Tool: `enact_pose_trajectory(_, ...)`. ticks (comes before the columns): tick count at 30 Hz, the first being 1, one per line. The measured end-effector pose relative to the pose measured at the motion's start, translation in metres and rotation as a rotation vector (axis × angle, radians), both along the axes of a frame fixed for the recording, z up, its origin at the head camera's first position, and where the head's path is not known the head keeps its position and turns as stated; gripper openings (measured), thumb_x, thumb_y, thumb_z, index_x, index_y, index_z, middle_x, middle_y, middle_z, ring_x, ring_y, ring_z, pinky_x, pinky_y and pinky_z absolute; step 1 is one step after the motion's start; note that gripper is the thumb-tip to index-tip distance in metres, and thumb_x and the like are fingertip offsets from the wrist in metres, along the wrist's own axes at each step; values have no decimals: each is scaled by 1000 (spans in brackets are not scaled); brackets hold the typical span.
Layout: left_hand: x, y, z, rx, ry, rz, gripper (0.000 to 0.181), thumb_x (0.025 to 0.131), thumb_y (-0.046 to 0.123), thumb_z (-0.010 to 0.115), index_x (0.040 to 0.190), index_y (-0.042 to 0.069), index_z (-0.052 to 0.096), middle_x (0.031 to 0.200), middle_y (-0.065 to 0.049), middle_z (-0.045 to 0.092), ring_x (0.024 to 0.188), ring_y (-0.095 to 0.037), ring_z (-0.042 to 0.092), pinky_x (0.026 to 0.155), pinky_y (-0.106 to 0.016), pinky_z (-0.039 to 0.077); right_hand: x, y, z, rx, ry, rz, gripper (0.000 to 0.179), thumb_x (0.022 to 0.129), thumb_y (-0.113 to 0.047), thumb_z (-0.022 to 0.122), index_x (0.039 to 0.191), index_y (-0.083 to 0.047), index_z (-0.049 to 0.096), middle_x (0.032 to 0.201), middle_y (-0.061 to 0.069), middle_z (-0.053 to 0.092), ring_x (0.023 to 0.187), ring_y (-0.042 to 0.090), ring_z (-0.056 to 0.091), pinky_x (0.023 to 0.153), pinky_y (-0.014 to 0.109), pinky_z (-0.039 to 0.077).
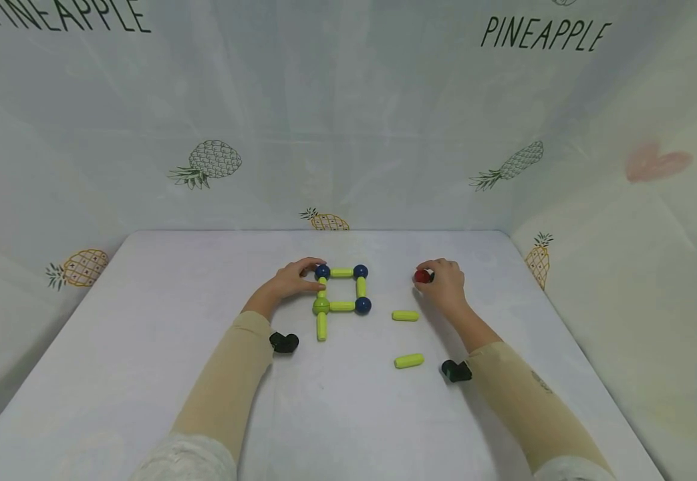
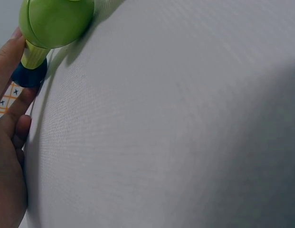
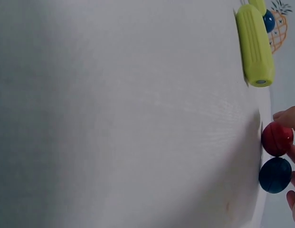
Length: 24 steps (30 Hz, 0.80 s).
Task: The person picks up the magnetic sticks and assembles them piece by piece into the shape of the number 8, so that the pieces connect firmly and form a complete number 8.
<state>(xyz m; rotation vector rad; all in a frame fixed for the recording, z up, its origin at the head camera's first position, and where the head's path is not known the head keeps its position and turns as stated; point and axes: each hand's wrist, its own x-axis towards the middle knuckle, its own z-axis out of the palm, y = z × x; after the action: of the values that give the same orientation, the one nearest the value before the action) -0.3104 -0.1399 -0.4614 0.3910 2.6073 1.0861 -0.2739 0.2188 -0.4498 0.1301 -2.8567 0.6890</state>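
Note:
A square frame of yellow-green rods [image 1: 341,306] lies left of centre on the table, joined by dark blue balls [image 1: 363,305] and one green ball [image 1: 321,305]. An extra rod [image 1: 322,327] points from the green ball toward me. My left hand [image 1: 288,280] holds the frame's left side, index finger at the far-left blue ball [image 2: 29,75] and thumb beside the rod below it. Further right, my right hand [image 1: 446,284] pinches a red ball [image 1: 422,276] between thumb and fingertips. A dark blue ball [image 3: 275,175] sits against the red one, near the other fingers.
Two loose yellow-green rods lie between the frame and my right arm, one farther [image 1: 405,315] and one nearer [image 1: 409,361]. The white table [image 1: 336,421] meets a pineapple-print cloth [image 1: 348,167] at its back edge. Dark wrist cameras [image 1: 285,343] jut from both sleeves.

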Motion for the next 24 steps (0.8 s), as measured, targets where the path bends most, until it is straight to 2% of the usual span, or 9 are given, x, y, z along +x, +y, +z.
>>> enact_pose_trajectory(12,-2,0,-3,9,5,8,66,83,38,78,142,26,49,139,-4,52,129,-31,42,108,-56,29,-4,1,-3,-19,-38,-19,38,82,-14,77,117,-4,67,118,22,60,123,43,39,98,60,29)
enact_pose_trajectory(17,-2,0,-4,3,-4,13,66,83,39,77,142,27,49,140,-3,51,130,-31,41,108,-57,28,-2,1,-3,-38,-12,-8,36,83,-14,77,116,-3,67,116,21,62,122,42,40,98,59,28)
enact_pose_trajectory(24,-2,0,-3,9,-10,10,67,84,38,77,143,26,48,142,-5,50,132,-33,40,108,-56,28,3,-8,5,-83,23,30,33,83,-14,77,113,-3,69,113,20,64,118,41,42,96,58,29)
